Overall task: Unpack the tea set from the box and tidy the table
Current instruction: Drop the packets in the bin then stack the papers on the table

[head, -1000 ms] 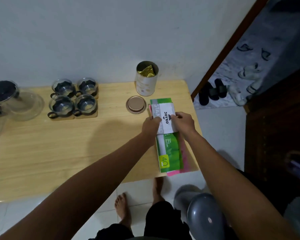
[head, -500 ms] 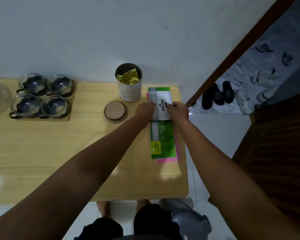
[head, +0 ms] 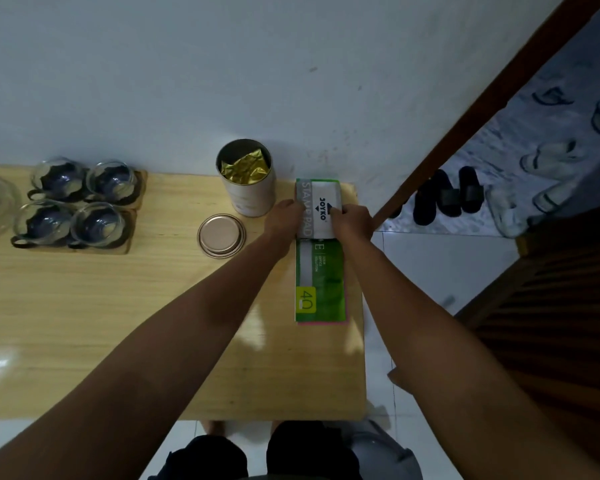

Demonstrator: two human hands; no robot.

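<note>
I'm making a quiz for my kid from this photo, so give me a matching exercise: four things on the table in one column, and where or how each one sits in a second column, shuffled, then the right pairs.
Column one:
1. round metal lid
2. open cylindrical tin with gold foil bag
3. white stamp pad box
4. four glass cups with dark holders

Column two:
A. held between the left hand and right hand
B. grouped on wooden coasters at the table's left
C. lying flat on the table in front of the tin
D. standing upright near the wall

Pairs: 1-C, 2-D, 3-A, 4-B
</note>
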